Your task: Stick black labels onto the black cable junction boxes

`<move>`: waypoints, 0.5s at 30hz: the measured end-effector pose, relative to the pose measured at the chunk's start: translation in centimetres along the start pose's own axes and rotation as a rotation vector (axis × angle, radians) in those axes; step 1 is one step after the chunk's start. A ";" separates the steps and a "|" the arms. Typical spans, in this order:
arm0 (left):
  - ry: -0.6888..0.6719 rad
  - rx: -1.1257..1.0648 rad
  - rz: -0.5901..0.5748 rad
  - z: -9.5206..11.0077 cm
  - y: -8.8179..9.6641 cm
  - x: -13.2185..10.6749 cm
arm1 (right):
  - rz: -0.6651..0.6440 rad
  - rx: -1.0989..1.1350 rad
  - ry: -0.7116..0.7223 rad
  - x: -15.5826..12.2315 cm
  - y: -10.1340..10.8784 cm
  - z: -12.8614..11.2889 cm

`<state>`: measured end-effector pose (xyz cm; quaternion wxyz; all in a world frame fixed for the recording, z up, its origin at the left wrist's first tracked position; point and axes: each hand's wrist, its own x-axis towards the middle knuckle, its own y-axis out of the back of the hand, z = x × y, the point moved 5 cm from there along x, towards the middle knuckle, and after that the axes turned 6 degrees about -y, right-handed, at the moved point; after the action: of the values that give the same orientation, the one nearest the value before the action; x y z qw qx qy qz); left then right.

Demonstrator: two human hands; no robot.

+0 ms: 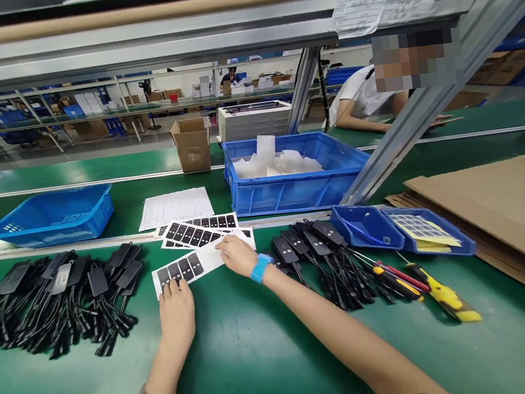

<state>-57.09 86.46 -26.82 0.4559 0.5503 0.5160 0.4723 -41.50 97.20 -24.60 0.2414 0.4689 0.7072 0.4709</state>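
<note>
A white sheet of black stickers (178,270) lies tilted before me, its right part blank. At its lower left edge my left hand (177,311) grips it, fingers over the black stickers. My right hand (238,256), with a blue band at the wrist, is closed at the sheet's blank right end; whether a loose sticker is between its fingertips is hidden. More sticker sheets (191,234) overlap just behind. Black cabled boxes lie in a heap on the left (97,280), and another group of black cabled boxes (285,250) lies right of my right hand.
Behind stand a blue basket (58,230), a printed paper (176,208) and a blue crate (290,192) with white pieces. Rightward are small blue trays (375,244), screwdrivers (398,283), a yellow-handled tool (449,299) and cardboard sheets (496,208). A metal post (397,134) slants near a co-worker (356,101).
</note>
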 end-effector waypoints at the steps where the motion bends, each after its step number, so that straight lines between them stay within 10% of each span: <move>1: 0.008 0.002 -0.003 0.1 0.1 0.1 | -0.005 0.022 0.020 1.2 -1.4 -0.9; 8: 0.026 -0.021 -0.008 0.3 0.6 0.4 | 0.067 0.163 0.108 3.8 -6.6 -2.2; 15: 0.152 -0.067 0.065 -2.9 2.9 1.3 | 0.357 0.729 0.011 -2.4 -0.1 1.8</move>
<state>-59.53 87.66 -23.51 0.4179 0.5137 0.5148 0.5444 -39.04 95.87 -25.74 -0.0300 0.6367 0.7365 0.2264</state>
